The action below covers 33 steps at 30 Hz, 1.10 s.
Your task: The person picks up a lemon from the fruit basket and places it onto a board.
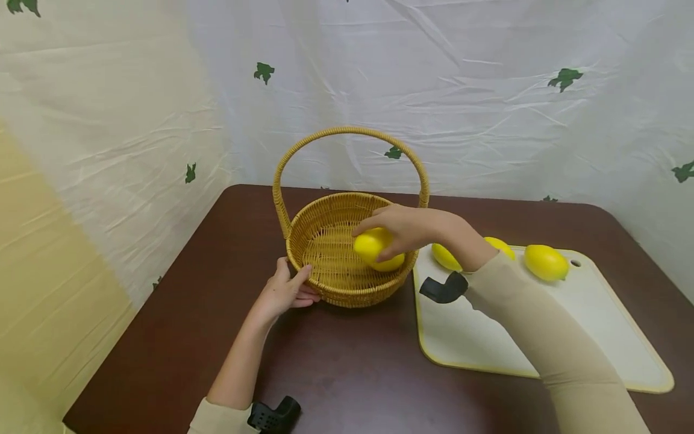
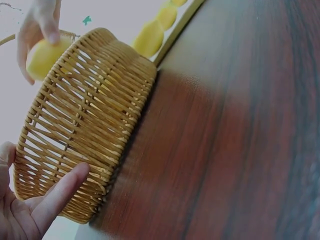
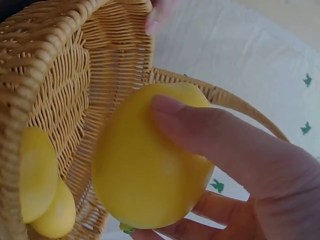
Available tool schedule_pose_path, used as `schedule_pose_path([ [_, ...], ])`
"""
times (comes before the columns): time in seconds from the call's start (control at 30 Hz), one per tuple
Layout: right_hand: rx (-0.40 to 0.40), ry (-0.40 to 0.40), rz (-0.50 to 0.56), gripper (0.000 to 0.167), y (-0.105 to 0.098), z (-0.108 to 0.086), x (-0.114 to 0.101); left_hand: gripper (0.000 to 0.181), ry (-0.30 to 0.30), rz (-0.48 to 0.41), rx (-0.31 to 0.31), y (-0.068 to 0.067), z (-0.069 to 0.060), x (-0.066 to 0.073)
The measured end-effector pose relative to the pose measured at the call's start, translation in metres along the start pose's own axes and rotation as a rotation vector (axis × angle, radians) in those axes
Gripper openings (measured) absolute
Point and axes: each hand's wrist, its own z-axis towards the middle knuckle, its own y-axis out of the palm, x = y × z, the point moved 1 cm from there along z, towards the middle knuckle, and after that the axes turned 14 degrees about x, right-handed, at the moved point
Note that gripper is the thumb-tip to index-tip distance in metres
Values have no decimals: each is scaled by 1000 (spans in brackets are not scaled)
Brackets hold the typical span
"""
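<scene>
A yellow lemon [image 1: 371, 246] is held in my right hand [image 1: 403, 228] over the right part of a round wicker basket [image 1: 331, 265] with a tall arched handle. In the right wrist view the thumb presses on the near side of this lemon [image 3: 145, 160], fingers behind it. Two more lemons [image 3: 40, 175] lie inside the basket there; in the head view the hand and held lemon mostly hide them. My left hand [image 1: 282, 289] grips the basket's near left side, thumb at the rim and fingers against the outer wall [image 2: 80, 130].
A white cutting board [image 1: 477, 337] with a yellow edge lies right of the basket. Three lemons [image 1: 545, 263] sit along its far side, two partly hidden by the right arm. White cloth [image 1: 336, 72] with green leaf shapes hangs behind the dark brown table [image 1: 347, 367].
</scene>
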Motion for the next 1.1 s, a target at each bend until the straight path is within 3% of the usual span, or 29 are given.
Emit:
schedule_pose_path([
  [0.27, 135, 15, 8, 52, -12, -41, 8, 59, -10, -2, -24, -1, -2, 0],
  [0.63, 237, 109, 48, 53, -11, -97, 19, 57, -18, -9, -68, -2, -3, 3],
  [0.9, 262, 187, 102, 54, 4, -119, 30, 55, -32, -2, -78, -3, -2, 3],
  [1.1, 248, 233, 66, 52, 18, -131, 37, 58, -33, -2, -87, -3, -2, 3],
])
